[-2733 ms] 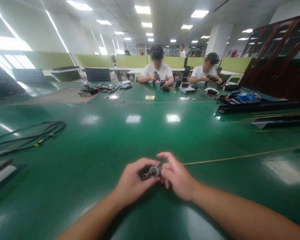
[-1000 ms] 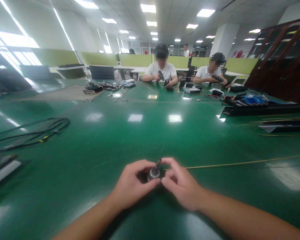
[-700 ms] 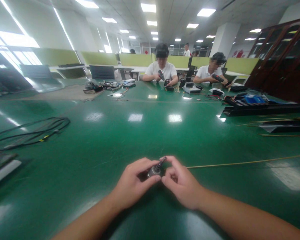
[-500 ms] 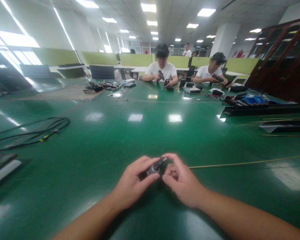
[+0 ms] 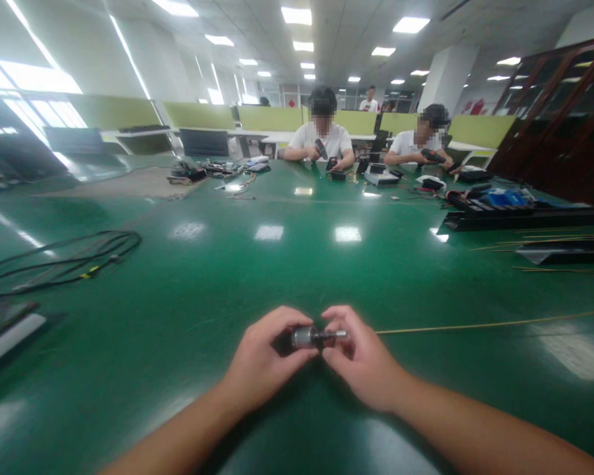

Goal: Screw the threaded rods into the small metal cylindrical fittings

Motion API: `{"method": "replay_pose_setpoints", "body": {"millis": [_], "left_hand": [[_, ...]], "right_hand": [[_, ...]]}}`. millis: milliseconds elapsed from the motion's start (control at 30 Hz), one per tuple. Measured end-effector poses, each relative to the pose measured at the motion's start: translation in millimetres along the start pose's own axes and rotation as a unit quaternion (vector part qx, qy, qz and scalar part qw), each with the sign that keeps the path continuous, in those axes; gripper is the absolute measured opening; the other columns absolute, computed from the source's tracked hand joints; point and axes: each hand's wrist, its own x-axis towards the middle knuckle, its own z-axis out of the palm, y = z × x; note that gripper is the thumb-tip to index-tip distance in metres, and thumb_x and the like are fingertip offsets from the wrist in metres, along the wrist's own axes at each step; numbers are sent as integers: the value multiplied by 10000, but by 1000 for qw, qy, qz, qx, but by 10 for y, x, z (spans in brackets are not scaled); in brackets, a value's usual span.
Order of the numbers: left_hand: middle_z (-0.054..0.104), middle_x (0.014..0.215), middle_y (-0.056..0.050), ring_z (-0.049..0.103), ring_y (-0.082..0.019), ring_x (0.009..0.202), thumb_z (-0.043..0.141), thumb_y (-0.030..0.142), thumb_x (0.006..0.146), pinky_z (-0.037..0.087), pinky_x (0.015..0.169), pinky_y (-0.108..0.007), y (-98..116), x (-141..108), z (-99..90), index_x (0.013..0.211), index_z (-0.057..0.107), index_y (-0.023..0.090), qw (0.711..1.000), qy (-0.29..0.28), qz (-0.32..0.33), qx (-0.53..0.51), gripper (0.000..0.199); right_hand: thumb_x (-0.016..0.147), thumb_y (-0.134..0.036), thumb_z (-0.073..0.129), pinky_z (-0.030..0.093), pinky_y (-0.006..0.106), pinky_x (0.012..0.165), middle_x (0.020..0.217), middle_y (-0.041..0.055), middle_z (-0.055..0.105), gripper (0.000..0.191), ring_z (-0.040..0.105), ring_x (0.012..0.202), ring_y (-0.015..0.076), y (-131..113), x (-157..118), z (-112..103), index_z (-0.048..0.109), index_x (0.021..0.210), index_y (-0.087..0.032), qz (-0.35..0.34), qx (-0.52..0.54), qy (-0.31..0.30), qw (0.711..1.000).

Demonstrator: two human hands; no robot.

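Note:
A small dark metal cylindrical part (image 5: pixel 304 337) with a thin silvery shaft lies nearly level between my hands, its shaft pointing right. My left hand (image 5: pixel 267 353) grips the thick end between thumb and fingers. Around the shaft end, my right hand (image 5: pixel 359 359) is curved with thumb and fingers apart; whether it touches the shaft is hard to tell. Both hands are low over the green table (image 5: pixel 237 277). A thin yellow rod (image 5: pixel 475 325) runs right from behind my right hand.
Black cables (image 5: pixel 103 254) and a flat device (image 5: pixel 4 336) are at the left. Black trays (image 5: pixel 515 218) and thin rods lie at the right. Across the table two people (image 5: pixel 321 142) (image 5: pixel 420 145) hold power drills.
The metal part has turned from slanting up and right to nearly level, its shaft now in front of my right hand's fingers. My right fingers no longer reach over the shaft tip.

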Motion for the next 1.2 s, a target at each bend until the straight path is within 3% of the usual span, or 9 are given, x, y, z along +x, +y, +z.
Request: {"method": "replay_pose_setpoints", "body": {"millis": [333, 567, 1200], "left_hand": [[680, 950, -17, 631, -150, 884, 753, 147, 786, 493, 794, -251, 10, 5, 9, 992, 681, 223, 1000, -3, 25, -8, 231], [678, 963, -22, 629, -151, 891, 764, 178, 787, 495, 800, -254, 6, -6, 9, 1002, 675, 216, 1000, -17, 16, -14, 236], [686, 940, -32, 643, -156, 874, 757, 169, 773, 512, 775, -253, 21, -25, 15, 984, 724, 220, 1000, -5, 20, -6, 219]], "right_hand": [[768, -51, 602, 437, 240, 620, 880, -14, 589, 313, 569, 688, 128, -18, -11, -22, 606, 1032, -219, -39, -63, 26, 997], [812, -71, 634, 454, 257, 686, 875, 18, 648, 193, 610, 805, 164, -38, 18, -51, 708, 928, -207, -111, -142, 47, 983], [777, -162, 720, 449, 260, 648, 815, 22, 643, 76, 611, 749, 164, -35, 31, -68, 721, 851, -176, -83, -149, 34, 985]]}}
